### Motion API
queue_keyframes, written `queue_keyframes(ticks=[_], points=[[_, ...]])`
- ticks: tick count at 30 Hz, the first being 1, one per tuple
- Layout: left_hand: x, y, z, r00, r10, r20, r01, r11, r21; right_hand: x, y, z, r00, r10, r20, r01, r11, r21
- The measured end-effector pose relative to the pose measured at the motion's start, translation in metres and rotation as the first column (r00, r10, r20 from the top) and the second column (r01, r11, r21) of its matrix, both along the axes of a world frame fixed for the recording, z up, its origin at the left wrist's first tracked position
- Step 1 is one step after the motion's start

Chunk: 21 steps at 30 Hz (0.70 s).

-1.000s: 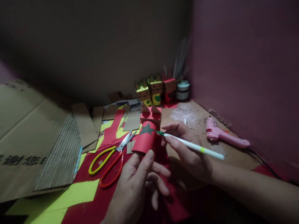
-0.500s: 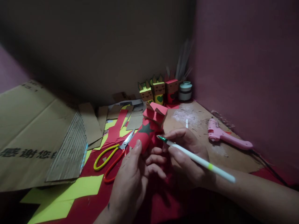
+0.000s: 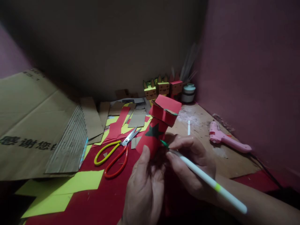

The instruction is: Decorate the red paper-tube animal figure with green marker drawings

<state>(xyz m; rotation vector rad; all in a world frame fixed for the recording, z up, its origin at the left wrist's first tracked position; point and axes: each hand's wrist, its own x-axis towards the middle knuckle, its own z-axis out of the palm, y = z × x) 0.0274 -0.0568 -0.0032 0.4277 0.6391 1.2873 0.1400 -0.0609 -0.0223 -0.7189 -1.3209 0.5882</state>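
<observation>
Your right grip (image 3: 193, 167) pinches the pen (image 3: 208, 179), its green tip (image 3: 164, 143) pointing left, just beside the star (image 3: 153, 132) on the red figure (image 3: 146, 144); contact is unclear. Your left grip (image 3: 145, 190), nearer, clasps the figure's lower end; its long axis leans up and right.

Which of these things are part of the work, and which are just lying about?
In use: red star-marked figure, in the left hand; green-tipped marker, in the right hand.

Just lying or standing about: scissors, pink glue gun, yellow paper, cardboard, lidded jar, three box-headed figures.
</observation>
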Motion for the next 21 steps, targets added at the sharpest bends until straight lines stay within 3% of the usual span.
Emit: queue_keyframes(ticks=[5,12,18,21], points=[[0.007,-0.005,0.002,0.995,0.027,0.093,-0.016,0.994,-0.110,-0.003,-0.006,-0.003,0.999,-0.036,0.015,0.037,0.998,-0.048],[0.008,-0.005,-0.009,0.998,0.022,0.061,-0.020,0.999,-0.047,-0.003,-0.003,-0.007,0.986,-0.133,0.105,0.133,0.991,0.009],[0.008,-0.004,-0.011,0.999,0.032,0.010,-0.031,0.995,-0.091,-0.004,-0.001,-0.005,0.987,-0.123,0.102,0.124,0.992,-0.010],[0.006,-0.005,-0.014,0.999,0.009,-0.032,-0.010,0.999,-0.048,-0.004,-0.001,-0.005,0.986,-0.134,0.104,0.136,0.990,-0.021]])
